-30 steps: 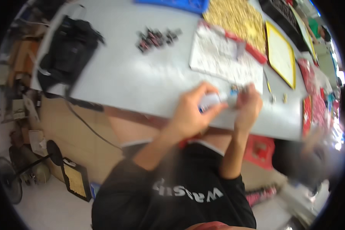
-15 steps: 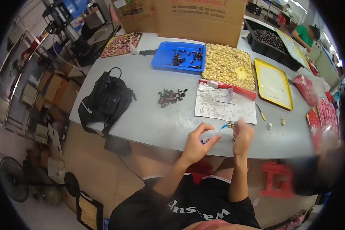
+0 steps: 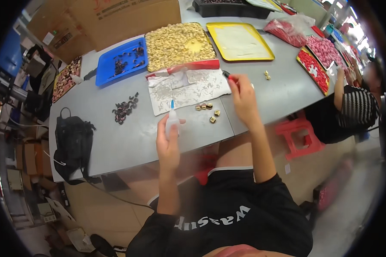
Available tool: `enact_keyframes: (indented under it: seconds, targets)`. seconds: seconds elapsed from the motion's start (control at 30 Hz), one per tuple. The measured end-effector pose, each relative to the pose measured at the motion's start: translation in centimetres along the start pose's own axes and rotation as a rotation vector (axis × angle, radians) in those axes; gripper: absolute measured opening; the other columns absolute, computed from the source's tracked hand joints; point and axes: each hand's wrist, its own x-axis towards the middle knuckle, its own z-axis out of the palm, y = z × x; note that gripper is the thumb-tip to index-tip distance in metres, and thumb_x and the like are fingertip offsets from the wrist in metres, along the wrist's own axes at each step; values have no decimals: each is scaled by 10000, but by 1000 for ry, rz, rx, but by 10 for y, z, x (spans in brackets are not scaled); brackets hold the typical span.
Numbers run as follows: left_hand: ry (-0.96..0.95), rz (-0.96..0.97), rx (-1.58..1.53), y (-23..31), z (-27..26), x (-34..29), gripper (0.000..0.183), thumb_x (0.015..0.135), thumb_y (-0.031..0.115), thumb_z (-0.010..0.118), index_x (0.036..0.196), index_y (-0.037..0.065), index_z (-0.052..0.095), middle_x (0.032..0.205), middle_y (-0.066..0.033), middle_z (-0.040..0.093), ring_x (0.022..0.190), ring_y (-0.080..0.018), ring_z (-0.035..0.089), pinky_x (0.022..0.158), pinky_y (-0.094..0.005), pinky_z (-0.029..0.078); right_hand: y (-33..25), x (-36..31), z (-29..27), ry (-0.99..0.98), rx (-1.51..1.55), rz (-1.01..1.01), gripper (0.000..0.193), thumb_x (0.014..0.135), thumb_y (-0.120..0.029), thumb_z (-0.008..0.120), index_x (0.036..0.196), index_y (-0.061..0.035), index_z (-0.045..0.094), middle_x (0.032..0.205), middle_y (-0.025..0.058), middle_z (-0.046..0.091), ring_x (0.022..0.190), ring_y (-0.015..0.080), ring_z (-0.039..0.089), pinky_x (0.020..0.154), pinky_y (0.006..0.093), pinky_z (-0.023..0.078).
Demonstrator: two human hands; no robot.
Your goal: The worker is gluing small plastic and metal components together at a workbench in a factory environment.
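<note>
My left hand [image 3: 169, 139] is wrapped round a white squeeze bottle [image 3: 172, 120], its thin blue nozzle pointing up at the front edge of a glue-smeared white cardboard sheet [image 3: 188, 93]. My right hand [image 3: 244, 100] reaches past the sheet's right side, fingers closed on a slim tool [image 3: 226, 74] with a dark end. Most of that tool is hidden by the fingers. Between my hands several small gold-and-dark pieces [image 3: 203, 106] lie on the grey table, some in a short row.
Dark curved pieces [image 3: 125, 109] lie loose at left, beside a black bag [image 3: 74, 143]. Behind stand a blue tray [image 3: 100, 70], a tray of cream pieces [image 3: 180, 45] and a yellow tray [image 3: 268, 51]. At right a person [image 3: 358, 103] sits by a red tray [image 3: 304, 73].
The view has swung to the right. My right hand has left the small gold pieces and closed on the slim tool. My left hand has drawn the bottle away and turned it nozzle up.
</note>
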Motion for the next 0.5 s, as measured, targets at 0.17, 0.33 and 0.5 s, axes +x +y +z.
enact_keyframes:
  seconds: [0.17,0.33,0.5]
  targets:
    - [5,56,24,-11,9,1,313,967,125,566,1250,3,510,1134,-84,651,976,-100,556,864,-248,441,61,49,-21,-38,-411,-130,206,887,-134,639,1028,14,614,1005,175,621,956,340,586,822,394,468]
    - [-23,4,49,-8,13,-2,327,913,70,633,1218,-10,548,1179,-94,653,953,-101,553,846,-251,445,83,59,-23,-190,-575,-128,254,849,-173,668,1039,-11,621,1011,163,617,988,349,568,841,436,470]
    - [75,264,196,-19,23,1,414,818,26,715,1221,-5,626,1042,-54,635,815,-115,491,737,-252,443,-16,1,-29,-372,129,-75,339,875,-155,671,1187,-40,603,1137,116,612,1019,231,601,863,334,490]
